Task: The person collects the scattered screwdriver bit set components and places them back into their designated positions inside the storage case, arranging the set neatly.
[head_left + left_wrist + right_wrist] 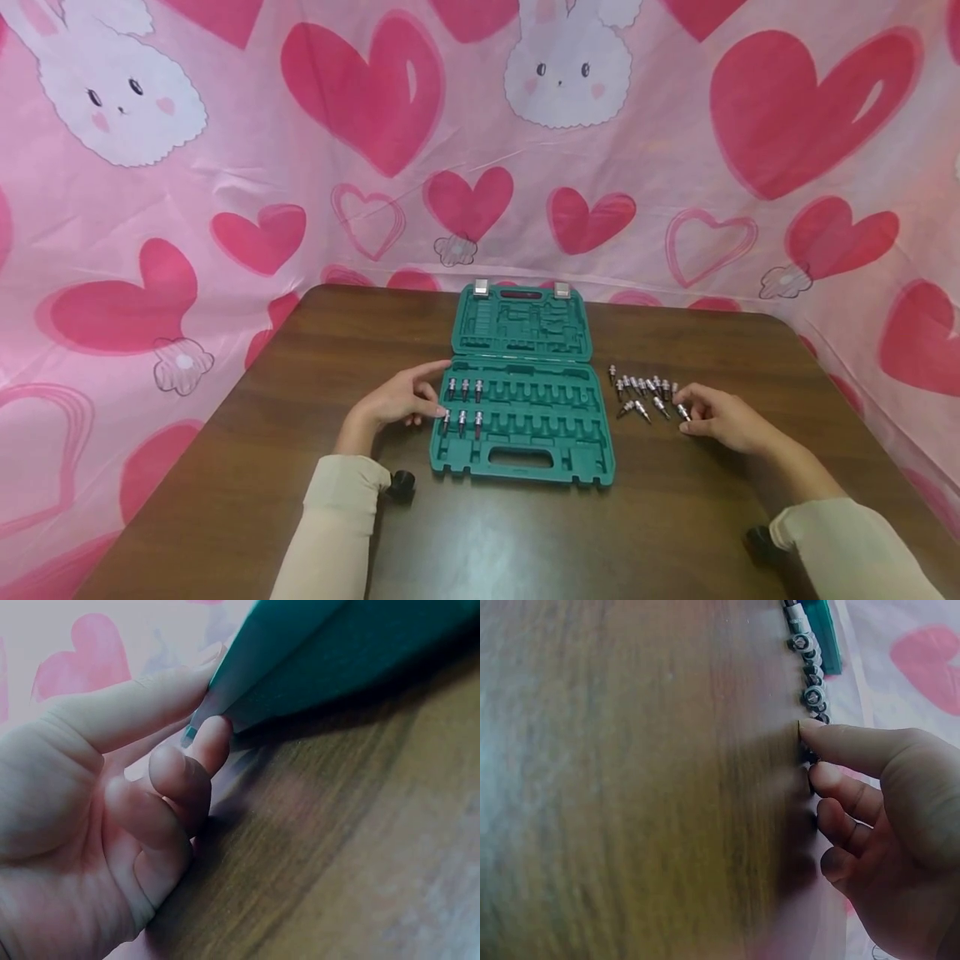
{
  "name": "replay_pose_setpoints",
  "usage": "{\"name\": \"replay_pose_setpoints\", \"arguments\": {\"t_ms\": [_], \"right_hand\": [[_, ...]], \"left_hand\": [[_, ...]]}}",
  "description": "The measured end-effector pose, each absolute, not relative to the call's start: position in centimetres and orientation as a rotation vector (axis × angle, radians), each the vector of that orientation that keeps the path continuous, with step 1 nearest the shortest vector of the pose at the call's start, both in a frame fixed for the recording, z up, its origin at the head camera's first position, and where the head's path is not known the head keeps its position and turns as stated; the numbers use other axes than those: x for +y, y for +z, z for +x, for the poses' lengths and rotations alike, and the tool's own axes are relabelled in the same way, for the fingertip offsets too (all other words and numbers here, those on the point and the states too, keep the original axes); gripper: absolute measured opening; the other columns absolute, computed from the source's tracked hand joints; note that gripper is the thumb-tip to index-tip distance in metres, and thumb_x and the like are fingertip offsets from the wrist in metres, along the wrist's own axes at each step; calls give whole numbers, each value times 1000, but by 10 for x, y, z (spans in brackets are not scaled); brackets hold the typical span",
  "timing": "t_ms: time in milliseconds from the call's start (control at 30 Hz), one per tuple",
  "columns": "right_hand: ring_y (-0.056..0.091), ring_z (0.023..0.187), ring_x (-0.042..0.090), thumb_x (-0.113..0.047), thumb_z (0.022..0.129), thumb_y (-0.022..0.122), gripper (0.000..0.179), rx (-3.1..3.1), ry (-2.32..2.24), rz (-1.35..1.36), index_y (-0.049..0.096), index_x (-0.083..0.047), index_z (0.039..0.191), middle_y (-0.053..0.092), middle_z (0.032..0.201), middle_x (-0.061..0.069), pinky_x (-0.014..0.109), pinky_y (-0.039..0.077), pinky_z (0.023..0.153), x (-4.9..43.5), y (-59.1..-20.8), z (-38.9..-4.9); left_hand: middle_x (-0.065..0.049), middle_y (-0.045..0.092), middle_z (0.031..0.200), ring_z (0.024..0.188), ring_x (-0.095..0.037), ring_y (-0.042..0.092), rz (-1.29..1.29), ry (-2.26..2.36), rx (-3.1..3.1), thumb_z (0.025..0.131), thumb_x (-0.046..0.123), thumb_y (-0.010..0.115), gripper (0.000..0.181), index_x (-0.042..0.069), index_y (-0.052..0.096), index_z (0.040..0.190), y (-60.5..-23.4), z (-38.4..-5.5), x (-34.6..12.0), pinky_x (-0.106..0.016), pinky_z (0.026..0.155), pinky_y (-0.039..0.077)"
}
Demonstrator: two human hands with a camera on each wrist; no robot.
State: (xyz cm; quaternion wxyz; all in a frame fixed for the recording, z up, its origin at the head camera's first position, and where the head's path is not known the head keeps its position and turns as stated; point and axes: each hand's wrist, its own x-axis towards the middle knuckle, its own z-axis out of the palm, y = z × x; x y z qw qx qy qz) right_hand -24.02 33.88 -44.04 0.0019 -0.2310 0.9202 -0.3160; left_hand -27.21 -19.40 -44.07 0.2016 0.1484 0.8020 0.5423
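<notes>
A green plastic tool case (517, 477) lies unfolded on the table. Three bit sockets (465, 390) stand in the left of its upper row and three more (462, 423) in the lower row. My left hand (397, 398) touches the case's left edge with thumb and a stretched index finger; the other fingers bend in beneath. To the right, my right hand (723, 417) has thumb and index finger around a bit socket (682, 412) on the table. In the right wrist view, the fingertips (825, 776) largely hide that socket.
Several loose bit sockets (641, 385) lie in a cluster right of the case. The case's lid (525, 329), with two metal latches, leans back at the rear. A pink curtain (517, 150) with hearts and rabbits hangs behind the brown table (495, 542).
</notes>
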Motion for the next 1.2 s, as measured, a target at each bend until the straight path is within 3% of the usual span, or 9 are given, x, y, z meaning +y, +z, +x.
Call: {"name": "replay_pose_setpoints", "arguments": {"t_ms": [533,967,1200], "right_hand": [[46,60,6,-4,76,79,26,3024,-834,-531,59,-11,90,54,69,-6,28,36,56,339,-431,-236],[60,70,8,-3,79,78,21,3055,-862,-527,64,-8,94,66,77,-4,29,45,62,332,-430,-241],[60,71,14,-5,78,79,23,3171,-842,-530,65,-6,96,67,78,-2,34,45,62,319,-429,-247]], "left_hand": [[-12,65,78,51,-19,50,437,1492,2256,83,15,78,81,23,35,152,-441,-273,-195,-27,46,41],[-12,66,79,51,-19,51,423,1492,2247,83,16,78,81,23,35,152,-440,-273,-195,-27,46,40],[-11,67,81,52,-20,53,430,1485,2242,83,17,78,81,24,35,152,-440,-273,-196,-27,47,40]]}}
